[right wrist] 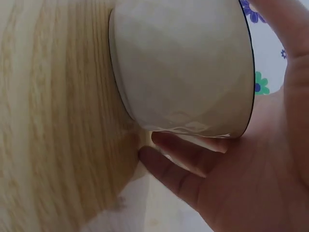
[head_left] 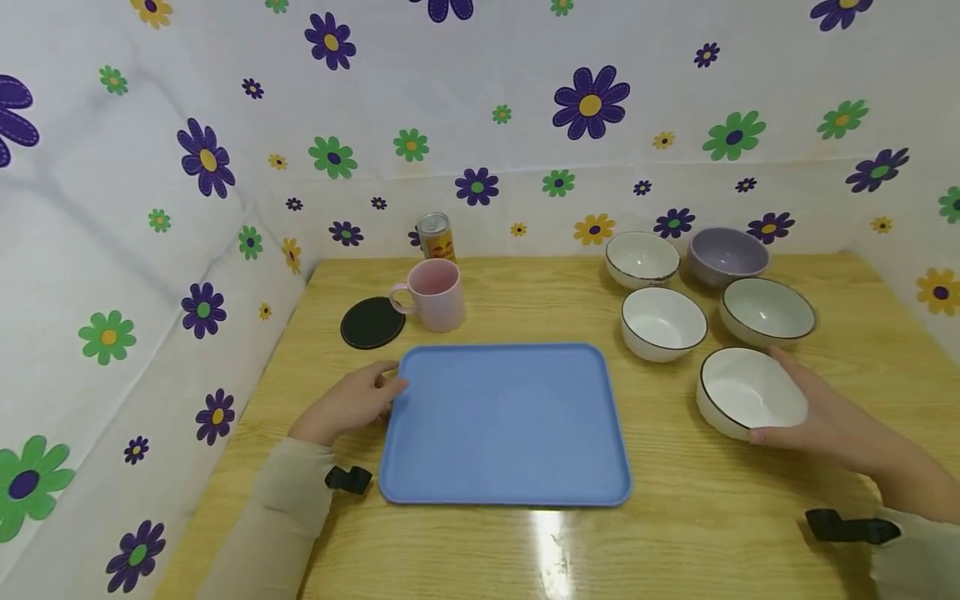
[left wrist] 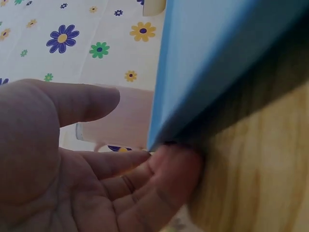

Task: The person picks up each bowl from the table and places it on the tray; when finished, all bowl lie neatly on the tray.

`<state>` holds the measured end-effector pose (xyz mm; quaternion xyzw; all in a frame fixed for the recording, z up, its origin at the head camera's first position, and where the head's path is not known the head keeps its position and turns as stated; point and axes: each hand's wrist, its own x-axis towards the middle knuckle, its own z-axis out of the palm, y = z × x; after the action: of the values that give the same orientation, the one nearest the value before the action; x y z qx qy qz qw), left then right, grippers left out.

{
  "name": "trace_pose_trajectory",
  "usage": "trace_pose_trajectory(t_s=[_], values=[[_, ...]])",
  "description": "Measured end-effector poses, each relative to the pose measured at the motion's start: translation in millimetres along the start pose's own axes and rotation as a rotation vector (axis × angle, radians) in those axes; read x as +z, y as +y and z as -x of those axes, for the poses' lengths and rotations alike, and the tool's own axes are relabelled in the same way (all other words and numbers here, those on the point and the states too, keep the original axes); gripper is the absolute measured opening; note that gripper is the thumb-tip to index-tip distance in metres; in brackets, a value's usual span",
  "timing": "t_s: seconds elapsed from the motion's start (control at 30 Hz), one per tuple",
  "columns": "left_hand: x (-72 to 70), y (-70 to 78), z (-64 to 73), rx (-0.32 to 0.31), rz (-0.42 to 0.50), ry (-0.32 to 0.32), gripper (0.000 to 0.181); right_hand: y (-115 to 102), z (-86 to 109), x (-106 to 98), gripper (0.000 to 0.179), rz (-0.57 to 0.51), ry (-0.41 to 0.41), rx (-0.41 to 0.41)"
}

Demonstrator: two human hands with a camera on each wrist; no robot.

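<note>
A blue tray (head_left: 506, 425) lies on the table in the head view. My left hand (head_left: 352, 406) is at its left edge, thumb overlapping the rim from above. In the left wrist view the fingertips touch the tray's lower edge (left wrist: 161, 130), with the thumb held apart from it. To the right, my right hand (head_left: 817, 421) grips a white bowl (head_left: 750, 387) with a dark rim, thumb on the near side and fingers round the far side. The bowl's wall (right wrist: 183, 67) fills much of the right wrist view, its base close to the wood.
Behind the held bowl stand two white bowls (head_left: 663, 321) (head_left: 641, 257), a pale grey-green bowl (head_left: 768, 310) and a purple bowl (head_left: 727, 254). Beyond the tray are a pink mug (head_left: 438, 298), a black coaster (head_left: 371, 323) and a drink can (head_left: 437, 237), near the flowered backdrop (head_left: 487, 158).
</note>
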<state>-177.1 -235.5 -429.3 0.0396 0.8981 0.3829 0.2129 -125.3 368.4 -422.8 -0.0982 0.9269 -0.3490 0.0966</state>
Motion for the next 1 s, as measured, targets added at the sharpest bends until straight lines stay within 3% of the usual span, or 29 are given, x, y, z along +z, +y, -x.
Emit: trace_pose_trajectory(t_s=[0.13,0.3,0.53,0.73,1.0], values=[[2.0,-7.6,-0.3,0.006,0.039,-0.014,0.062,1.1,-0.9,5.3,0.132,-0.031,0.008,-0.049],[1.6,-15.5,-0.6,0.014,0.012,-0.011,0.063,7.0,-1.1,9.4,0.132,-0.018,0.055,-0.101],[0.3,-14.0,-5.8,0.037,0.021,-0.012,0.062,5.6,2.6,11.0,0.131,0.01,0.157,-0.16],[2.7,-11.0,-10.1,0.035,0.044,-0.01,0.062,-16.4,2.3,7.7,0.13,-0.012,0.188,-0.202],[7.7,-7.7,-10.5,0.039,0.112,-0.014,0.062,-61.9,-12.7,-0.2,0.132,-0.067,0.156,-0.236]])
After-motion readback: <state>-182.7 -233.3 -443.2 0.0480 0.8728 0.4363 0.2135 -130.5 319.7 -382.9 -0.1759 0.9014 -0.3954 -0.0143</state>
